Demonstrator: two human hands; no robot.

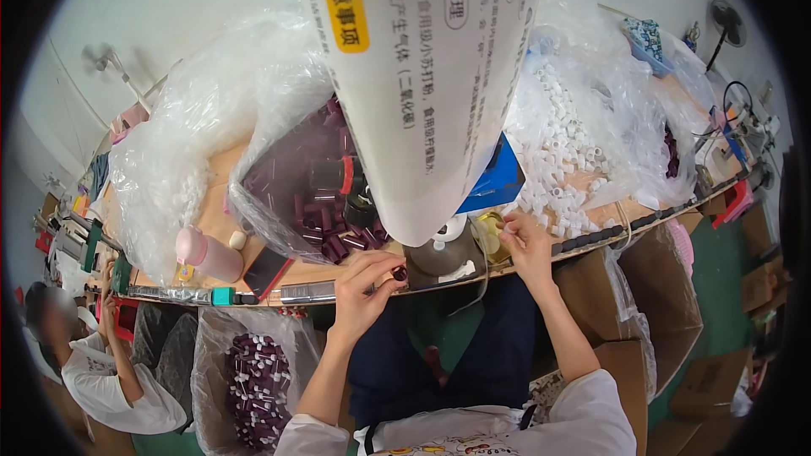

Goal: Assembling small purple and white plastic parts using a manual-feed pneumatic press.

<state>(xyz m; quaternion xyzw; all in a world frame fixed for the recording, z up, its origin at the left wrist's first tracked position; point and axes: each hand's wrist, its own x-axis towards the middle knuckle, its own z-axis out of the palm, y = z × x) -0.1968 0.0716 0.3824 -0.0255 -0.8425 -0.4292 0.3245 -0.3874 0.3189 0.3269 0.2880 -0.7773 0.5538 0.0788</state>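
Note:
At the table's front edge, my left hand (pixel 363 289) is closed in a pinch on a short dark purple tube (pixel 400 273), its round end showing between thumb and fingers. My right hand (pixel 530 252) pinches a small white cap (pixel 507 231), partly hidden by the fingertips, beside a yellowish dish (pixel 487 235). Left of centre lies a clear plastic bag of purple tubes (pixel 342 242). A heap of white caps (pixel 553 156) spreads over the table on the right. Between my hands stands a grey work plate (pixel 435 260) with a white round part on it.
A large white printed sheet (pixel 414 101) hangs close in front, hiding the table's middle. A pink bottle (pixel 209 255) and blue box (pixel 498 177) stand on the table. Below left, a bag (pixel 262 384) holds capped tubes; cardboard boxes (pixel 650 287) stand right. Another person (pixel 118 380) sits far left.

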